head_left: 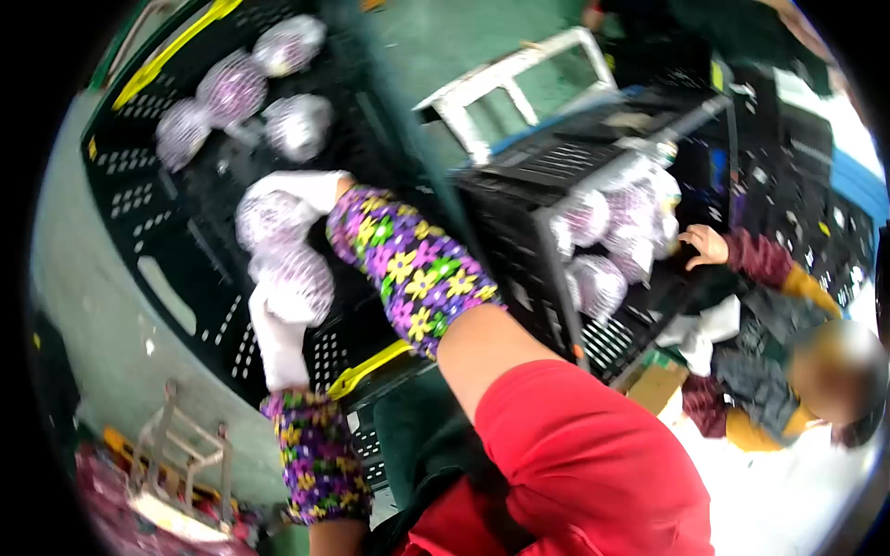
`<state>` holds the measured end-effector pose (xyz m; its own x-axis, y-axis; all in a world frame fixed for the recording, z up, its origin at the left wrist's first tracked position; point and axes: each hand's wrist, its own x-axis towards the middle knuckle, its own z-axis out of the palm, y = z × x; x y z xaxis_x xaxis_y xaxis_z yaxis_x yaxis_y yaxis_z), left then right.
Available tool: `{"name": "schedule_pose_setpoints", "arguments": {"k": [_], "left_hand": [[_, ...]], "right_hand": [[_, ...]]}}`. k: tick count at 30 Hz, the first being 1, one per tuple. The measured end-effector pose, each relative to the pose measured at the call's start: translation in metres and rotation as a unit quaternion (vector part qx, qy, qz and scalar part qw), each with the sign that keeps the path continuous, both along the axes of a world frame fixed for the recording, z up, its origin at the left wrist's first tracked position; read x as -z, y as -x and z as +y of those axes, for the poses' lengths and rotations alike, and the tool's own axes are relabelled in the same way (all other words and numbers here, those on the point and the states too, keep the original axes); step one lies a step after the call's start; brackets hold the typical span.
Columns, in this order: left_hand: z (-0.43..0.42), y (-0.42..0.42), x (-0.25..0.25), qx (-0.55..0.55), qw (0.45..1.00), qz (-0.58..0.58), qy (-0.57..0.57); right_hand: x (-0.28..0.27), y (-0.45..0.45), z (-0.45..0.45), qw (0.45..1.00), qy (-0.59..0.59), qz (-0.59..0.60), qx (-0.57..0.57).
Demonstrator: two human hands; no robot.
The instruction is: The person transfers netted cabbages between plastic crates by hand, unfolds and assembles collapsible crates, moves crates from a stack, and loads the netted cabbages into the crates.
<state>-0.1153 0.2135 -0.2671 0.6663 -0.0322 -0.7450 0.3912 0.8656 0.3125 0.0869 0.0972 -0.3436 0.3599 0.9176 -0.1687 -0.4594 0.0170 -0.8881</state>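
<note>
First speaker: What do I record at the hands?

Second speaker: I find two wrapped purple bundles at the gloved hands, an upper bundle (pixel 273 222) and a lower bundle (pixel 297 283), touching, over the dark crate (pixel 139 246). The right hand (pixel 311 188) meets the upper one, its fingers curved round the far side. The left hand (pixel 281 343) bears on the lower one from the opposite side. Its fingers are largely hidden, so I cannot certify them open or closed.

First speaker: Why that arrangement?

Second speaker: In my judgement, round packs roll readily; a hand at each outer end steadies the pair and checks its spread. I cannot establish whether the crate bears any of their weight.

First speaker: And the surroundings?

Second speaker: Four loose bundles (pixel 232 88) sit grouped towards one end of the same crate, near a yellow bar (pixel 181 46). Its walls would confine them. A second yellow bar (pixel 371 366) lies near the left hand.

First speaker: Anything adjacent?

Second speaker: I note a second crate (pixel 556 167) with clustered bundles (pixel 630 218) within. A co-worker's hand (pixel 709 247) is beside that cluster; I cannot confirm contact.
</note>
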Motion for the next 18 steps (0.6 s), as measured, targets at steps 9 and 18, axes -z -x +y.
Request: {"name": "schedule_pose_setpoints", "arguments": {"k": [9,18], "left_hand": [[-0.002,0.050,-0.229,0.062,0.982,-0.028,-0.174],[-0.100,-0.016,-0.353,0.131,0.978,-0.107,-0.123]], "right_hand": [[-0.255,0.068,-0.073,0.800,-0.249,0.494,0.231],[-0.383,0.170,-0.265,0.806,-0.270,0.411,0.330]]}}
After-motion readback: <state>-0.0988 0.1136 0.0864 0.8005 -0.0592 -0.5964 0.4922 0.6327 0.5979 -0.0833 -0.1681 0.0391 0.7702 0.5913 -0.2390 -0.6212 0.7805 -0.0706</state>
